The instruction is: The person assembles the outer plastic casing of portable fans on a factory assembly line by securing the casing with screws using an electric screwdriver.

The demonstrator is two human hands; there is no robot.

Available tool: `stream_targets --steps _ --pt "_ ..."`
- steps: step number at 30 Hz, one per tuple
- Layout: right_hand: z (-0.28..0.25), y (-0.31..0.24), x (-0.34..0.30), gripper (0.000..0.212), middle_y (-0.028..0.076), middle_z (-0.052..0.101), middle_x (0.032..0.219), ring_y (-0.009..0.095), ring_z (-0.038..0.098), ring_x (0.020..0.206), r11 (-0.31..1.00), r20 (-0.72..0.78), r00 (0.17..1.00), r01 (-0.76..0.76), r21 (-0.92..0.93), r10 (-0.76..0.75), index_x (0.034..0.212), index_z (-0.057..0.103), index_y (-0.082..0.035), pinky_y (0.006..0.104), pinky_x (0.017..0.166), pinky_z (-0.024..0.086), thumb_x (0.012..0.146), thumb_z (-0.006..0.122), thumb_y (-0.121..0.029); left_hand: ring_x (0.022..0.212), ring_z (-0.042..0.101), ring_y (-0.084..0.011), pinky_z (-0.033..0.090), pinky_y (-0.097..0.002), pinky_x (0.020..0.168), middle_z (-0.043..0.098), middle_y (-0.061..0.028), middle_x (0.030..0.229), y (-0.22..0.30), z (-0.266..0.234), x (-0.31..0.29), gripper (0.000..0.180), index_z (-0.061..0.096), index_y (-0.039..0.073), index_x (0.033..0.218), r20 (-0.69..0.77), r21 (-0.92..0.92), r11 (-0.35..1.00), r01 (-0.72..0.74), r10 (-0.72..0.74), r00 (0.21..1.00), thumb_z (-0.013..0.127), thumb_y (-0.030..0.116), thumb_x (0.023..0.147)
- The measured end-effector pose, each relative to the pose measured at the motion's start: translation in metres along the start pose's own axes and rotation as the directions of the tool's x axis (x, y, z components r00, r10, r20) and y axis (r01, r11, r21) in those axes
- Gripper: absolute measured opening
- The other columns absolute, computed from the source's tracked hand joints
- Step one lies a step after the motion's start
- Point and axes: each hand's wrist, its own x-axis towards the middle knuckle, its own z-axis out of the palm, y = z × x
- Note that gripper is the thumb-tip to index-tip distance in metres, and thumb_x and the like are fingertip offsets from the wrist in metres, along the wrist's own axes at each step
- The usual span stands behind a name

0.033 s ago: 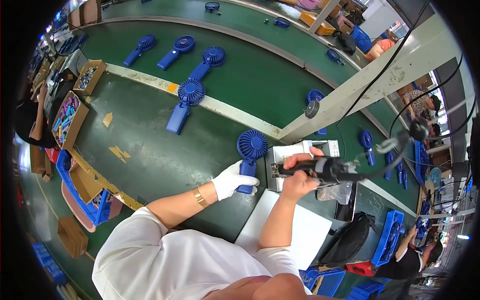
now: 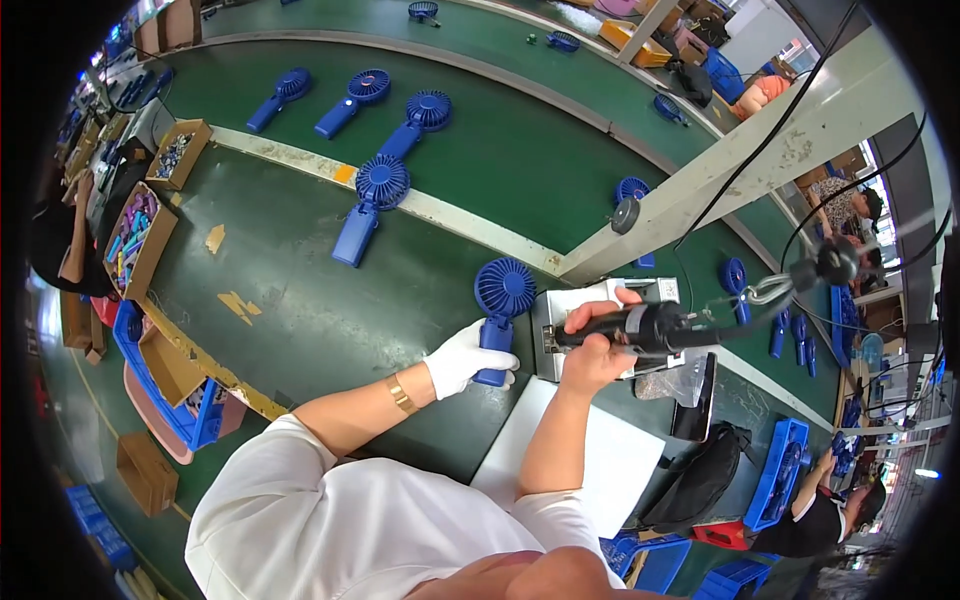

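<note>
My left hand (image 2: 468, 362), in a white glove, is closed around the handle of a blue handheld fan (image 2: 504, 288), its round caged head pointing away from me. To the right, my bare right hand (image 2: 596, 364) grips a black electric screwdriver (image 2: 655, 328). The screwdriver lies nearly level with its tip toward the left, at a pale metal box (image 2: 575, 299) that looks like a screw feeder; whether the tip touches it I cannot tell. Farther off, another blue fan (image 2: 382, 182) rests across the bench's pale edge strip.
Several blue fans (image 2: 368, 87) lie on the green conveyor (image 2: 520, 150). A slanted metal post (image 2: 740, 165) and hanging cable stand at right. A white sheet (image 2: 610, 470) lies before me, with a black bag (image 2: 700, 485) beside it. Parts boxes (image 2: 150, 255) stand at left.
The screwdriver has turned slightly in my right hand, and its cable and hook have swung. My left hand and the fan stay almost still.
</note>
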Motion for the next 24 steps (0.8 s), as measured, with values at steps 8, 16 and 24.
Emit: stream_targets --steps 8,16,24 --pt "0.003 -0.001 0.000 0.078 0.008 0.053 0.064 0.014 0.049 0.052 0.999 0.104 0.994 -0.045 0.023 0.043 0.114 0.041 0.002 0.0247 0.050 0.041 0.069 0.071 -0.054 0.063 0.061 -0.0179 0.051 -0.0302 0.059 0.057 -0.0087 0.081 -0.010 0.001 0.003 0.035 0.047 0.001 0.100 -0.084 0.173 0.983 -0.059 0.074 0.994 0.069 0.005 0.072" --pt "0.007 0.000 -0.003 0.081 0.008 0.051 0.063 0.014 0.048 0.052 0.989 0.042 0.994 -0.109 0.096 0.106 0.113 0.040 0.001 0.0263 0.049 0.040 0.067 0.069 -0.060 0.062 0.060 -0.0153 0.049 -0.0284 0.058 0.058 -0.0069 0.075 -0.016 0.004 0.003 0.027 0.050 0.001 0.092 -0.128 0.288 0.954 -0.085 0.126 0.984 0.068 0.009 0.073" --pt "0.028 0.015 -0.019 0.086 0.008 0.052 0.065 0.015 0.049 0.051 0.863 0.097 0.974 -0.228 0.450 0.207 0.120 0.037 -0.003 0.0271 0.048 0.042 0.062 0.073 -0.056 0.060 0.058 -0.0133 0.048 -0.0274 0.057 0.060 -0.0051 0.071 -0.020 0.004 0.005 0.020 0.053 0.001 0.085 -0.148 0.356 0.928 -0.109 0.171 0.974 0.066 0.010 0.072"
